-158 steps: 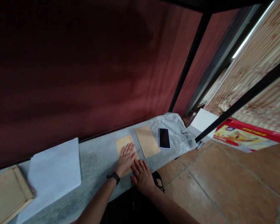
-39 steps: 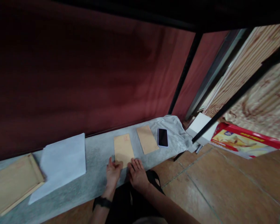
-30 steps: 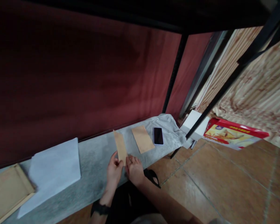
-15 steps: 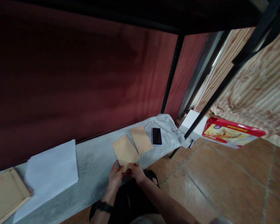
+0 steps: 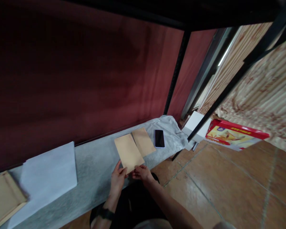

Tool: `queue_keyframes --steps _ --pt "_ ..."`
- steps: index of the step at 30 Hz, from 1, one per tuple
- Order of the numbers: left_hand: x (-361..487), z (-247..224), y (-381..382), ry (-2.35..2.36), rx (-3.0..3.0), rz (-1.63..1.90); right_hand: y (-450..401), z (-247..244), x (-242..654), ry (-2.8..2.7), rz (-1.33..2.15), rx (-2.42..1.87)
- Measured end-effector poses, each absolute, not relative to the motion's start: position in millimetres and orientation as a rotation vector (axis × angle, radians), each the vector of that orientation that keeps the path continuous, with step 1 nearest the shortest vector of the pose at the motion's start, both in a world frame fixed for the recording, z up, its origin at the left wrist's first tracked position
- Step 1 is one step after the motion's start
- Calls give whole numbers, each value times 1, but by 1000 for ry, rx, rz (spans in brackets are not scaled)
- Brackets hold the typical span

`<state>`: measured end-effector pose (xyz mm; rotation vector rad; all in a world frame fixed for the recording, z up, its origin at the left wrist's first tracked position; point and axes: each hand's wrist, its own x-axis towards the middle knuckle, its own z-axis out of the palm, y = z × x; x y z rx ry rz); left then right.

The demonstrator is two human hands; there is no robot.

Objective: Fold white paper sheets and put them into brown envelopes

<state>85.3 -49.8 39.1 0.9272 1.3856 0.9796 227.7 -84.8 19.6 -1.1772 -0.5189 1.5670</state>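
Note:
A flat tan kraft-paper piece (image 5: 129,152), shaped like an envelope, is held by its near end at the front edge of the grey cloth-covered shelf (image 5: 94,165). My left hand (image 5: 118,177) pinches its near left corner, thumb on top. At the near right corner, my right hand (image 5: 142,173) grips it between thumb and fingers. Its far part overlaps the left edge of a second tan paper piece (image 5: 145,142) lying flat. A dark-screened phone (image 5: 159,139) lies just right of that one.
On the left lie large white paper sheets (image 5: 49,178), with a shallow tan tray (image 5: 6,200) partly over them. A black metal post (image 5: 177,73) rises at the back corner. Beyond the right end are a white box (image 5: 196,125) and a red-and-yellow carton (image 5: 235,133).
The held paper's near end, narrowed between my hands before, now shows broad and flat. My hands have moved apart to its two near corners, and the paper now overlaps the second piece.

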Motion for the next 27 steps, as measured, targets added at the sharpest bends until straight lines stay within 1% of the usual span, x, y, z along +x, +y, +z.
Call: queue_keyframes --steps 8,12,17,27 --pt "116 56 -34 1253 1085 953 -48 36 280 -330 1429 -1255" --pt "109 40 -37 1303 1070 938 -35 37 302 -281 1390 -1283" --pt "92 22 -45 1349 1028 929 -33 30 306 -253 1424 -1319" --pt "72 17 -55 1360 1008 925 -36 25 311 -271 1470 -1387"
